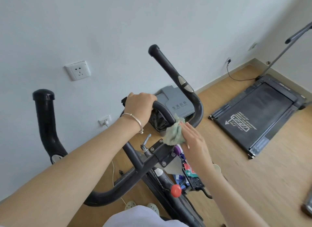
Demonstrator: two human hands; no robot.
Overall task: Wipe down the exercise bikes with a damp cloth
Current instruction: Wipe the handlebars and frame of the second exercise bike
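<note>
A black exercise bike fills the middle of the view, with its handlebar (170, 69) curving up to the right and another grip (44, 111) at the left. My left hand (139, 105) is closed over the top of the handlebar's central loop; a thin bangle sits on the wrist. My right hand (194, 140) presses a pale green cloth (174, 133) against the handlebar tube just below the loop, fingers flat over the cloth. A red knob (176, 190) sits lower on the frame.
A grey waste bin (175, 103) with a black liner stands behind the bike by the wall. A folded black treadmill (258, 115) lies on the wooden floor at the right, its cable plugged into the wall. Wall sockets (77, 70) are at the left.
</note>
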